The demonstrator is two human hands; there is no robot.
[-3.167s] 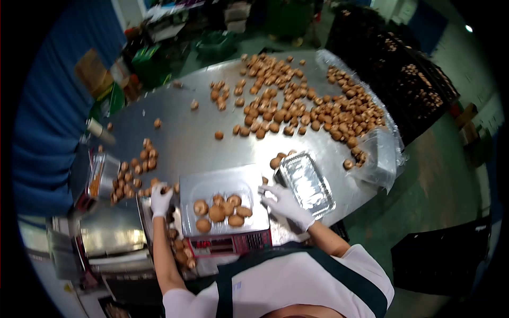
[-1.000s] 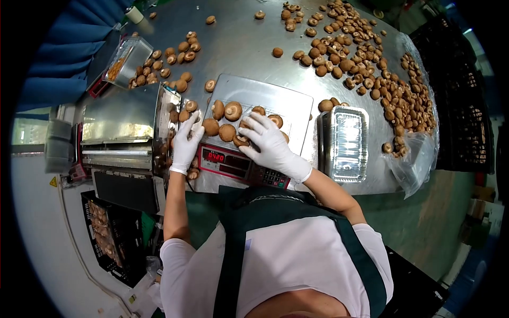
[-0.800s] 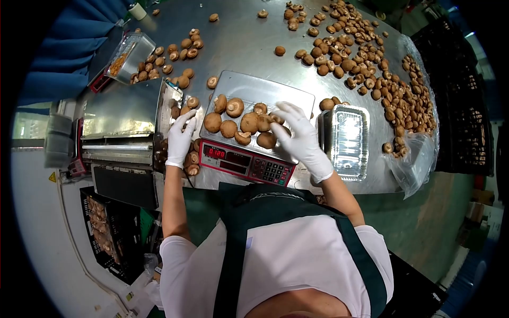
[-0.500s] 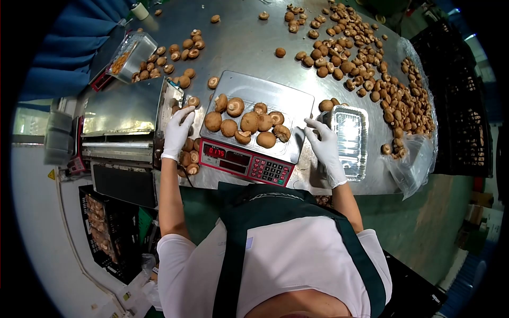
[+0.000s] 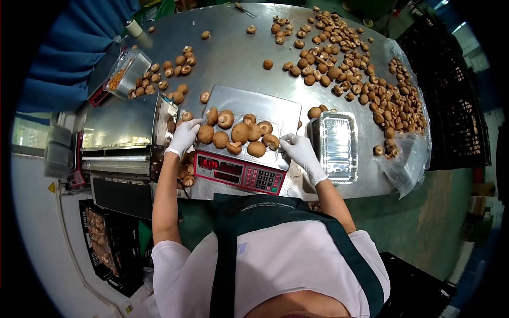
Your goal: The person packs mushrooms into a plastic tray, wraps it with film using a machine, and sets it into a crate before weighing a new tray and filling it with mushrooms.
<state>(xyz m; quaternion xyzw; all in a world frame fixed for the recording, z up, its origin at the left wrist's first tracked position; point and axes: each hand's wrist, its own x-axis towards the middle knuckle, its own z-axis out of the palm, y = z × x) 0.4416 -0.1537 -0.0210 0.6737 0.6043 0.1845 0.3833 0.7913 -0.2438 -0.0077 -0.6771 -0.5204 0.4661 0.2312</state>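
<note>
A clear plastic tray [image 5: 241, 155] with several brown mushrooms [image 5: 239, 132] lies on the metal plate of a red digital scale [image 5: 238, 174], whose display reads 0.175. My left hand [image 5: 184, 139], in a white glove, has its fingertips closed at the tray's left rim. At the right rim, beside a mushroom, my right hand [image 5: 304, 153], also gloved, pinches the tray's edge. The mushrooms and the clear plastic partly hide the fingertips. Just right of that hand stands an empty clear tray [image 5: 338, 148].
Many loose mushrooms [image 5: 395, 100] spread over the right of the metal table [image 5: 233, 58], near a plastic bag [image 5: 405, 164]. More mushrooms lie at the left, beside a metal machine [image 5: 119, 127]. Black crates [image 5: 445, 95] stand at the far right.
My right hand has moved in to the tray's right rim and its fingers have closed. My left hand has closed at the left rim. The view has shifted slightly; the reading is the same.
</note>
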